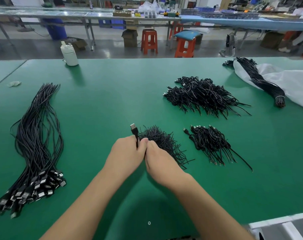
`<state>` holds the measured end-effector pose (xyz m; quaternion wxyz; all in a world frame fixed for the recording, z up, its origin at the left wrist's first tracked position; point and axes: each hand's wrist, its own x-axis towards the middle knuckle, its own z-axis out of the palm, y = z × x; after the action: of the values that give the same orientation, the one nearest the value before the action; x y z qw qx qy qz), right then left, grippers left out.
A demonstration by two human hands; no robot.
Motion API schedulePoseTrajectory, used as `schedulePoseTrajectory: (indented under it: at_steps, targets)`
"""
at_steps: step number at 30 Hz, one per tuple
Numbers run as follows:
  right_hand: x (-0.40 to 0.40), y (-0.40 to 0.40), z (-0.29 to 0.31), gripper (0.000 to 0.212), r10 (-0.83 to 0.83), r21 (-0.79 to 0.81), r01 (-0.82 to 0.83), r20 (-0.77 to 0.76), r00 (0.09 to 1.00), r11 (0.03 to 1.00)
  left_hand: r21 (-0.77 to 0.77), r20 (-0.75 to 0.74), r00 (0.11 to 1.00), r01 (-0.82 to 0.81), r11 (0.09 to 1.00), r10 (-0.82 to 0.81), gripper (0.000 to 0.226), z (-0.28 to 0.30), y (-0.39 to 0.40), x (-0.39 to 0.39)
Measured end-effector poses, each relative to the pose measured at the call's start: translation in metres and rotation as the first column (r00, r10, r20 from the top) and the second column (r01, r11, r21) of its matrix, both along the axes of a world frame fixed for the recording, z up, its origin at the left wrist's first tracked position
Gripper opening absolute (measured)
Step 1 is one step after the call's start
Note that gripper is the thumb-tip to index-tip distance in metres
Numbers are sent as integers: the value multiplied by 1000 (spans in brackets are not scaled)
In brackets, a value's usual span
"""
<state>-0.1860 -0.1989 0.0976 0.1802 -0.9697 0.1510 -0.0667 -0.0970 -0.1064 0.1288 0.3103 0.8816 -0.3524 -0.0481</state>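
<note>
usb cable point(136, 138): light, limp cord, rigid plug point(133, 128). left grip point(127, 154) pinches it just below the plug, likely the best hold. right grip point(160, 161) alongside; state cannot tell.

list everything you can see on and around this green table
table: one, green, fills the foreground
usb cable: one, black, held plug up at centre
wire pile: one, black, just beyond the held cable
long cables: one loose bunch, black, left side
small cable heap: one, black, right of the wire pile
large cable heap: one, black, farther back on the right
bag: one, white, far right corner
tied bundle: one, black, lying on the bag
bottle: one, white, far edge, left
rubber bands: a few, pale, far left
stools: at least two, red, floor behind
left hand: one, grips the usb cable
right hand: one, against the left hand; its grip is hidden
</note>
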Motion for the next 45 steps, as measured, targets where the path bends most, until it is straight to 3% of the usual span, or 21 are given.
schedulePoseTrajectory:
  at_steps: [3, 8, 10, 14, 17, 20, 22, 25, 29, 30, 32, 33, 34, 35, 37, 39, 41, 45]
  targets:
    - [2, 2, 4, 29, -35, 55, 33, 32, 999, 998, -100, -4, 997, -72, 992, 72, 46, -2, -3, -1]
    - [1, 0, 11, 25, -95, 105, 86, 77, 993, 991, -313, -220, 963, -222, 924, 157, 30, -14, -5, -6]
    - [-4, -1, 11, 24, -91, 118, 83, 64, 994, 990, -279, -239, 963, -190, 941, 124, 35, -17, -3, 1]
    - [-11, -5, 5, 21, -33, 86, 33, -5, 999, 996, -163, -222, 973, 31, 986, -67, 22, -15, 0, 20]
    - [-9, -8, -3, 29, -40, 289, 41, -9, 999, 956, -53, -179, 974, 131, 990, -139, 20, -8, -8, 25]
    - [-8, -13, -6, 40, -52, 592, 31, 20, 998, 805, 11, -193, 962, 199, 980, -193, 18, 1, -20, 31]
    - [-10, -19, -7, 41, -63, 705, 49, -6, 998, 708, 17, -230, 946, 237, 971, -227, 17, 5, -27, 35]
    - [-13, -26, -6, 40, -68, 612, 46, 12, 998, 789, 11, -277, 921, 287, 958, -273, 17, 7, -35, 36]
    - [-18, -34, -10, 37, -47, 263, 48, -7, 999, 964, 14, -323, 912, 271, 963, -252, 15, -3, -45, 32]
    - [-20, -36, -12, 33, -64, 200, 63, -1, 998, 978, -51, -409, 881, 239, 970, -238, 14, -8, -46, 29]
    - [-22, -41, -17, 25, -132, 171, 123, 41, 990, 978, -273, -654, 703, 128, 954, -281, 15, -20, -46, 23]
    - [-22, -45, -20, 24, -181, 184, 169, 55, 982, 968, -345, -714, 626, 75, 936, -314, 17, -27, -46, 19]
    - [-23, -50, -24, 25, -233, 204, 216, 61, 971, 955, -358, -723, 615, 56, 932, -315, 19, -36, -46, 16]
    - [-23, -55, -27, 26, -279, 222, 259, 66, 958, 940, -297, -676, 685, 85, 951, -272, 21, -46, -45, 14]
    - [-25, -63, -33, 26, -350, 255, 325, 58, 935, 911, 20, -402, 899, 201, 979, -177, 25, -69, -43, 5]
    - [-27, -68, -38, 28, -384, 289, 359, 34, 923, 888, 316, -134, 973, 221, 923, -187, 31, -88, -38, -6]
    - [-29, -70, -41, 30, -399, 314, 376, 12, 917, 872, 392, -44, 976, 215, 895, -215, 32, -102, -37, -18]
    - [-32, -70, -44, 32, -404, 335, 385, -14, 915, 860, 307, 0, 969, 236, 922, -248, 20, -114, -36, -31]
